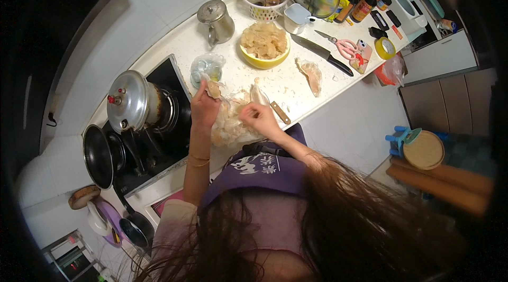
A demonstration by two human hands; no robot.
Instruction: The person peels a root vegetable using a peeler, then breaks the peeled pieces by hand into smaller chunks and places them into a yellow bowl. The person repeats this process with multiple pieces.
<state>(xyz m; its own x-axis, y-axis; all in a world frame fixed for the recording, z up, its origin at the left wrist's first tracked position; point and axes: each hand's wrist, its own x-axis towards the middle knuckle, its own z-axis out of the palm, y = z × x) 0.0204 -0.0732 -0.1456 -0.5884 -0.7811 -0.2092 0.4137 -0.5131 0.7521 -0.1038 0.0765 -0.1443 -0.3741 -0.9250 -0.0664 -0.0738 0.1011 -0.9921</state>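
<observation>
My left hand (pixel 205 109) holds a piece of peeled citrus segment (pixel 214 90), apparently pomelo, with pale membrane hanging from it. Just behind that piece is a glass bowl (pixel 197 76) with a clear plastic bag in it. My right hand (pixel 260 119) is slightly blurred, its fingers curled together over a heap of pale membranes (pixel 230 129); whether it pinches anything is unclear. Peeled pulp (pixel 264 40) fills a yellow bowl (pixel 265 62) farther back. One segment still partly in its membrane (pixel 310 76) lies on the counter to the right.
A wooden-handled knife (pixel 280 112) lies beside the heap. Farther right are a black-handled kitchen knife (pixel 321 52), pink scissors (pixel 345 48) and a phone (pixel 361 58). To the left, a pressure cooker (pixel 129 101) and a frying pan (pixel 97 157) occupy the hob. A metal pot (pixel 217 20) stands behind.
</observation>
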